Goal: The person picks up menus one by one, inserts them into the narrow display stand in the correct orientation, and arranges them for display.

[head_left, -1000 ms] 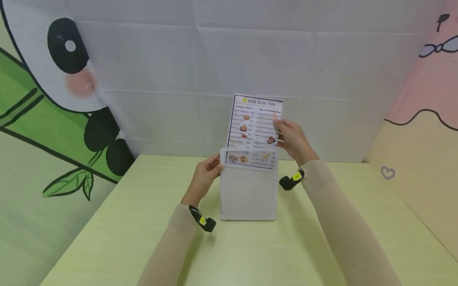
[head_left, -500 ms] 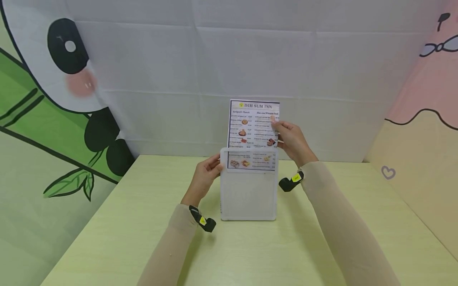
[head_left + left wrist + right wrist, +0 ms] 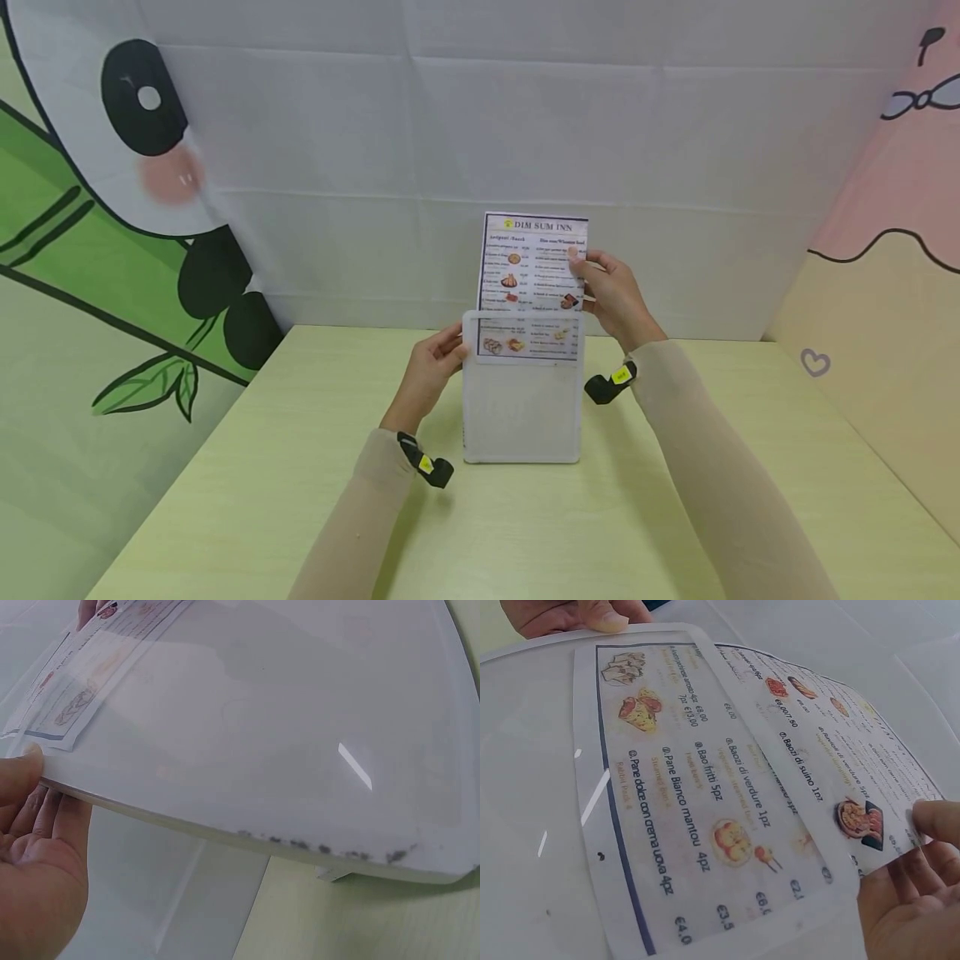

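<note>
A white-framed display stand [image 3: 522,412] with a clear front stands upright on the table. A printed menu sheet [image 3: 532,262], headed "DIM SUM INN", has its lower part behind the stand's clear front and its upper part sticking out above the top edge. My left hand [image 3: 431,367] grips the stand's left edge near the upper corner, thumb in front and fingers behind. With my right hand [image 3: 617,296] I pinch the menu's right edge, thumb on the printed face. In the right wrist view the menu [image 3: 697,802] shows through the clear panel, bent at the frame's edge.
The light wooden table [image 3: 300,467] extends around the stand. A white cloth backdrop [image 3: 337,150] hangs behind it. Painted panels flank both sides, a green panda one [image 3: 142,292] at left and a pink and cream one [image 3: 885,292] at right.
The menu has straightened from a slight tilt and slid a little lower into the stand, my right hand still pinching it. The left hand and the stand have stayed put.
</note>
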Available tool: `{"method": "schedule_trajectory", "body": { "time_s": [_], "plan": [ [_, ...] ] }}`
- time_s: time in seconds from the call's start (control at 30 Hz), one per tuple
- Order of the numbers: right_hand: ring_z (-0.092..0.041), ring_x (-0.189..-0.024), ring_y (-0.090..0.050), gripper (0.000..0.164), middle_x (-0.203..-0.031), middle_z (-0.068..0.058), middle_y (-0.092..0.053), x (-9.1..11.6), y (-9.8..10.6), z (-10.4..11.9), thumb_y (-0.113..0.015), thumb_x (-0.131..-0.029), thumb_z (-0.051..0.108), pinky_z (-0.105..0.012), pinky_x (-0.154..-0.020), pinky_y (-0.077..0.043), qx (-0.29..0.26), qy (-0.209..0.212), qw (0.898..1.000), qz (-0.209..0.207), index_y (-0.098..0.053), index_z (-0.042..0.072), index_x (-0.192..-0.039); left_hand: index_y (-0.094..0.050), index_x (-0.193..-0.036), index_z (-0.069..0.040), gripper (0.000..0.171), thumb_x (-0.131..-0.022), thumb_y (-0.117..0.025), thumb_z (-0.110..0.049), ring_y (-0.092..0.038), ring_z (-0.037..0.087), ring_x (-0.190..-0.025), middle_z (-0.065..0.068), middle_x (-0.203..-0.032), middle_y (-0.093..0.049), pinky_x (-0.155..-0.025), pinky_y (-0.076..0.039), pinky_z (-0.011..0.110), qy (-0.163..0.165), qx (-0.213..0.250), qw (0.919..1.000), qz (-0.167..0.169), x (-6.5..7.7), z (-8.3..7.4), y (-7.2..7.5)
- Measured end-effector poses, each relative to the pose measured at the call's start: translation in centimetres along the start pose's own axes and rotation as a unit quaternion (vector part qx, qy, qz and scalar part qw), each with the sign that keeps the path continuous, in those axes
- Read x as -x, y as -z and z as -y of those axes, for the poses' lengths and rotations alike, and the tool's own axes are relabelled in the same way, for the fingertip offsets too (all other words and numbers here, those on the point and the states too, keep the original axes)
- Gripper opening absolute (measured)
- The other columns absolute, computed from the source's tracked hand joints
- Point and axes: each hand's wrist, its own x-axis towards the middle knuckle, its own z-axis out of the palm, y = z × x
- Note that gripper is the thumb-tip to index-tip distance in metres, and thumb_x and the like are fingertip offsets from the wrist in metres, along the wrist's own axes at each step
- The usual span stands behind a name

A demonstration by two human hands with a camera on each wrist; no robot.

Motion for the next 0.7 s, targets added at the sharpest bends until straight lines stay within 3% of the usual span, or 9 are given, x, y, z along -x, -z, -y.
{"method": "schedule_trajectory", "body": {
  "time_s": [0.37, 0.7],
  "plan": [
    [-0.015, -0.085, -0.063, 0.026, -0.102, 0.0, -0.067, 0.18, -0.06, -0.11, -0.062, -0.095, 0.022, -0.027, -0.069, -0.053, -0.003, 0.009, 1.0, -0.002, -0.059, 0.011, -0.118, -0.043, -0.143, -0.002, 0.048, -0.096, -0.054, 0.0, -0.06, 0.017, -0.111, 0.023, -0.136, -0.054, -0.089, -0.055, 0.025, -0.004, 0.006, 1.0, 0.0, -0.19, 0.25, 0.03],
    [-0.014, -0.089, -0.063, 0.029, -0.104, 0.0, -0.065, 0.19, 0.07, -0.4, -0.063, -0.094, 0.025, -0.027, -0.072, -0.054, -0.004, 0.021, 1.0, 0.01, -0.059, 0.01, -0.12, -0.044, -0.143, -0.004, 0.048, -0.096, -0.054, -0.002, -0.059, 0.023, -0.116, 0.021, -0.136, -0.054, -0.093, -0.054, 0.029, 0.002, 0.002, 1.0, -0.003, -0.08, 0.13, 0.0]
  ]
}}
